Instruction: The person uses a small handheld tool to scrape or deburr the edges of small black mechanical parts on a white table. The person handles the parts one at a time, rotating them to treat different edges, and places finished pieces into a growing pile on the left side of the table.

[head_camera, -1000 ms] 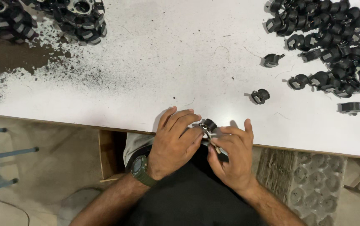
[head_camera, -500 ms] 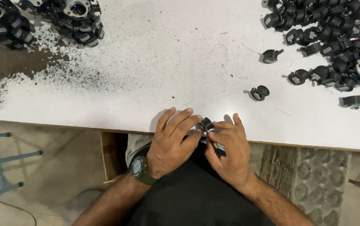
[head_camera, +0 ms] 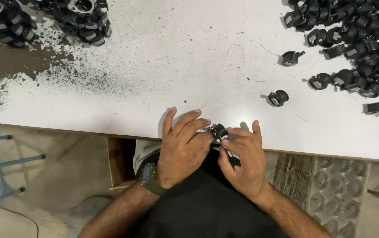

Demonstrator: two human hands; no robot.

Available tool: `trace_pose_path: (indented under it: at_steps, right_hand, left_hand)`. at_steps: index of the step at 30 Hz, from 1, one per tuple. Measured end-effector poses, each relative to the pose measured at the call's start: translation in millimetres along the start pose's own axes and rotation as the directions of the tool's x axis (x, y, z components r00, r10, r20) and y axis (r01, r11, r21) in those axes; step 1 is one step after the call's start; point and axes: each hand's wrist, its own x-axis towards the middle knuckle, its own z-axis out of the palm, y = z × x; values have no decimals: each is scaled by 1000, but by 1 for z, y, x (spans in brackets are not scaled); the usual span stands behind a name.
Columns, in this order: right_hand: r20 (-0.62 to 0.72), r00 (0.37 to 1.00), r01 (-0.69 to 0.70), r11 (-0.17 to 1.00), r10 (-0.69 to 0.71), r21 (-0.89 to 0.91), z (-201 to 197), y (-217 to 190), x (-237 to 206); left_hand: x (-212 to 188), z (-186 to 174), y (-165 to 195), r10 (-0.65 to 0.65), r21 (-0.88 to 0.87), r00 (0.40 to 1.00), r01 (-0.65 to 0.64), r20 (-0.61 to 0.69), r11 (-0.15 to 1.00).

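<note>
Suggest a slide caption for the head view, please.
Both hands, left hand and right hand, grip a small black part at the white table edge.

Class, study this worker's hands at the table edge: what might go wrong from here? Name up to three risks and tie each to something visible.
1. The small black part is pinched between the left hand and right hand right at the edge of the white table; a slip may drop it into the lap or onto the floor.
2. The thin metal tool in the right hand points close to the fingers and could jab them.
</note>
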Motion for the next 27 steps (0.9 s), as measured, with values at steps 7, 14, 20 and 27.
trace_pose_path:
  at_steps: [7,14,20,27]
  right_hand:
    - [39,993,108,994,-109,21,2,6,-8]
    - [-1,994,105,992,-105,-64,4,-1,3]
    - [12,996,92,995,-92,-33,2,1,5]
    - [-17,1000,-14,985,11,-173,-25,8,24]
  left_hand:
    - [-1,0,-2,-10,-67,1000,11,8,998]
    - [-2,0,-3,-17,-89,999,19,29,996]
    - [2,-6,0,-62,-65,998,63,16,996]
    - [13,-21,-5,-150,-112,987,155,53,982]
